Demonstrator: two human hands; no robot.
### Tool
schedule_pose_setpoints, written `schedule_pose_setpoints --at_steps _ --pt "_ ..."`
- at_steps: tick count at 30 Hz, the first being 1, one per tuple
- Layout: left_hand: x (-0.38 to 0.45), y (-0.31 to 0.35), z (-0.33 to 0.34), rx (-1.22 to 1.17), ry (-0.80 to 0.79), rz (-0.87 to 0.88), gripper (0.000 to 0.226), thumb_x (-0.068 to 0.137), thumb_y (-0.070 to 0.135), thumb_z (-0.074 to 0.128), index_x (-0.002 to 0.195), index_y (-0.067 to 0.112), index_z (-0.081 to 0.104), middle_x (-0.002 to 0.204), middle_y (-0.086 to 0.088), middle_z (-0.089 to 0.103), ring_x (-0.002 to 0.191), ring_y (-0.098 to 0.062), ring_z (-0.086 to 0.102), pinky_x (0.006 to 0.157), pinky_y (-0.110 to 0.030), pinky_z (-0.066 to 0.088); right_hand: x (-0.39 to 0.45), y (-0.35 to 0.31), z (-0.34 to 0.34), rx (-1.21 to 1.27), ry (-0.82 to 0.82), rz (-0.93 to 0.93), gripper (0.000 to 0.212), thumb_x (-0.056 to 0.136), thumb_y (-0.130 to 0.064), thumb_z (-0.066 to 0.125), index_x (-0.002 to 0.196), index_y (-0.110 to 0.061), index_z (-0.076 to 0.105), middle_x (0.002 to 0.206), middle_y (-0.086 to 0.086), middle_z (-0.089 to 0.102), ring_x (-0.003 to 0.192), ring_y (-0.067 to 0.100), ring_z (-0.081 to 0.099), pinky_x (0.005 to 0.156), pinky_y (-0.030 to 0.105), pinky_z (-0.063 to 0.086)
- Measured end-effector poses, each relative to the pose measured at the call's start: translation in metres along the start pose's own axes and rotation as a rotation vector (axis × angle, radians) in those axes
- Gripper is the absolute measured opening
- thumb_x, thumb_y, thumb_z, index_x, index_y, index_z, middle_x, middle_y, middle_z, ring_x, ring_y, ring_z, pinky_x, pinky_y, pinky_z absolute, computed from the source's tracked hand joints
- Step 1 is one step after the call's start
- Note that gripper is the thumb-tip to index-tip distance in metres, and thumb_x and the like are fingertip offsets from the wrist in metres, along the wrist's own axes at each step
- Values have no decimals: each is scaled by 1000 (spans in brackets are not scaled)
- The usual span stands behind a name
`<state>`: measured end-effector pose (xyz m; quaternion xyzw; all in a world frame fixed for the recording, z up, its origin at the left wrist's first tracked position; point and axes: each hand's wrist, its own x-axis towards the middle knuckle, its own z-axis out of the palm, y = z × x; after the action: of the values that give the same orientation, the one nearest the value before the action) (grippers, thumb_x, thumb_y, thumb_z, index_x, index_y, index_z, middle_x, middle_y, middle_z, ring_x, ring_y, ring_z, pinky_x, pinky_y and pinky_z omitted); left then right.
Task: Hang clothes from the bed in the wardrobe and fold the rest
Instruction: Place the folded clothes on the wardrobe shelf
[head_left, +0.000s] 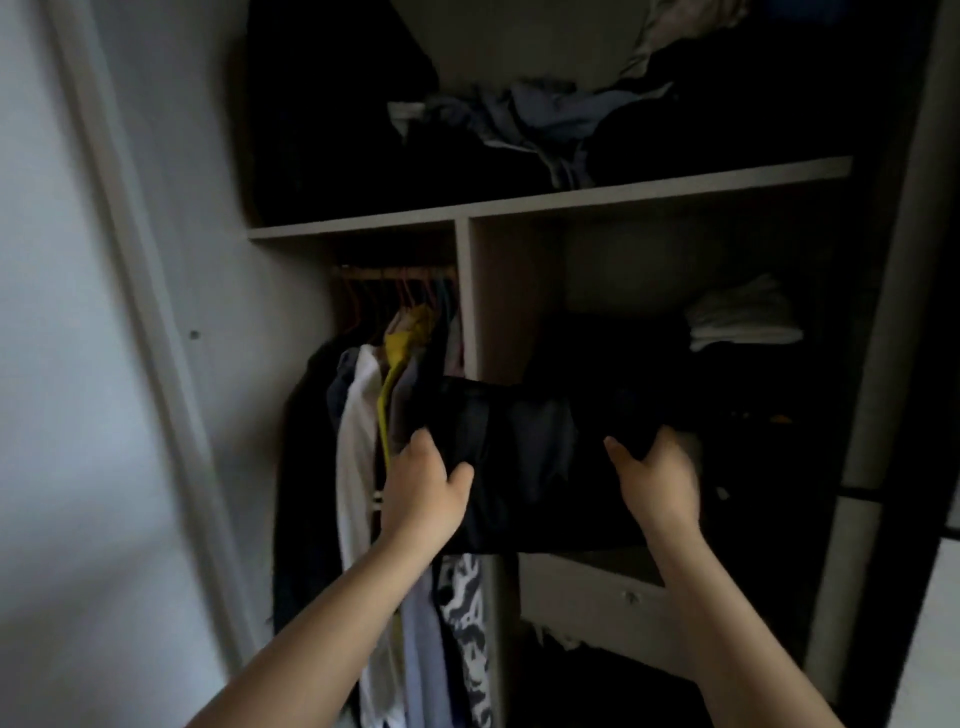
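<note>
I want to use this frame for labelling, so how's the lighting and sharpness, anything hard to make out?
Head view: dim and soft overall; the folded dark garment held by the left hand and right hand blends into the shadowed shelf; wide-angle lens bows the wardrobe frame.

Crumpled clothes (545, 124) on top shelf (571, 200)

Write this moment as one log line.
left hand: grips dark garment | right hand: grips it | garment: folded, at shelf
</note>
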<state>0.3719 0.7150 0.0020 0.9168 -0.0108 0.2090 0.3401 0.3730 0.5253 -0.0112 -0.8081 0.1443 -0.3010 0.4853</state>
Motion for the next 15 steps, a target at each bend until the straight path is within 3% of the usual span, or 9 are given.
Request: schedule_pose_setpoints --at_steps 5,9,15 --pt "78 51 50 7 90 195 45 92 26 51 130 4 38 124 -13 52 115 -28 50 92 -36 45 74 1 6 -76 308 130 49 91 -32 54 129 -5 41 127 18 52 118 37 49 94 46 43" --pt "136 82 88 -13 76 247 44 92 23 51 129 5 37 127 -12 50 118 -29 46 94 -36 39 131 -2 15 -37 468 64 47 88 -30 58 125 -4 46 124 17 55 116 35 51 97 52 38" --pt "229 123 131 143 54 304 47 93 27 47 129 1 32 127 -19 49 120 -34 43 93 -39 37 214 -23 21 -178 474 60 49 92 -31 54 127 1 44 128 20 51 118 35 48 97 43 39"
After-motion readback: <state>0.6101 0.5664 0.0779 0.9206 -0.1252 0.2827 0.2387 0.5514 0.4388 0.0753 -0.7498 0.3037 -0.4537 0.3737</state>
